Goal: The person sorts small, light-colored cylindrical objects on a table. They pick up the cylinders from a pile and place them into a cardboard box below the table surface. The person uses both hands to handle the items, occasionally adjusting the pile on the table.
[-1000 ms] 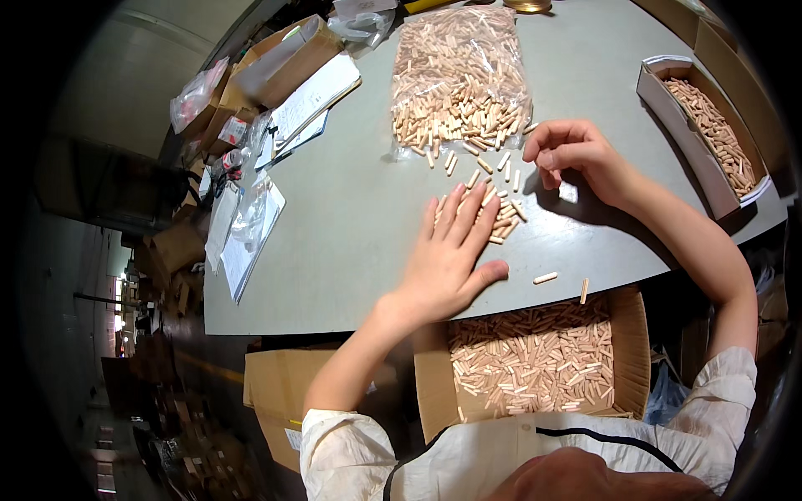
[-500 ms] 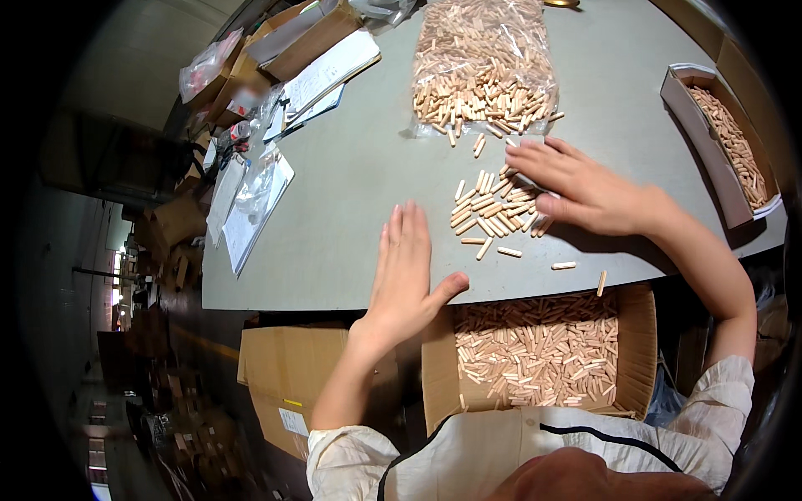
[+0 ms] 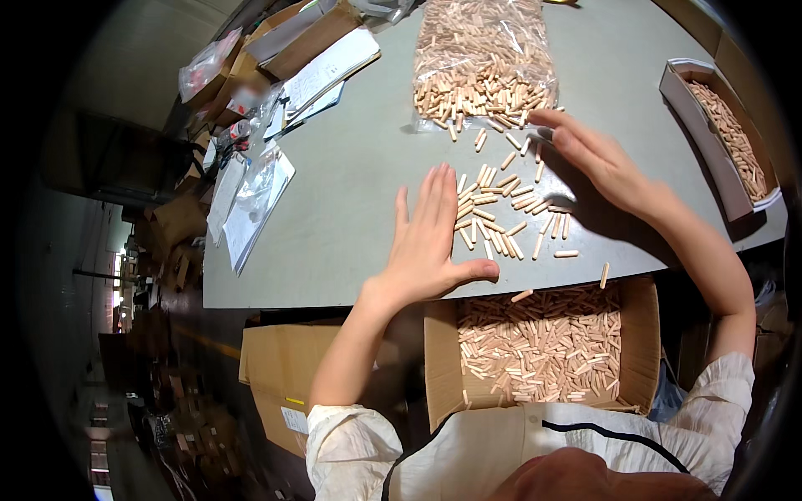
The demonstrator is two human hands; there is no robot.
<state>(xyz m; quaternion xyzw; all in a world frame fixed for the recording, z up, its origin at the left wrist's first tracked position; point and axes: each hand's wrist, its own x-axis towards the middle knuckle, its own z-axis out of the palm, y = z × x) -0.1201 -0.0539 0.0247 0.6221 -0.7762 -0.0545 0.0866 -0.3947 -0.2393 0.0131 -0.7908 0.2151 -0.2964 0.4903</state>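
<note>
On the grey tabletop [image 3: 351,192], the loose cluster of short pale wooden dowel pins [image 3: 501,213] had gathered between both flat hands since a second earlier. Left hand [image 3: 430,238], fingers together, closed in from 9 o'clock; right hand [image 3: 597,159], fingers slightly spread, apparently swept pins down from the clear plastic bag of dowels [image 3: 484,58] at 12 o'clock.

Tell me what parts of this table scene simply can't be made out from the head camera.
- Dowels under the right hand: the palm covers them.
- Table under the left hand: whether the hand presses flat or hovers is unclear.
- Far end of the clear bag of dowels: cut off by the top edge.
- Papers and packets at left: bent, blurred by the fisheye rim.
- Carton of dowels: near wall hidden by the person's shirt.
</note>
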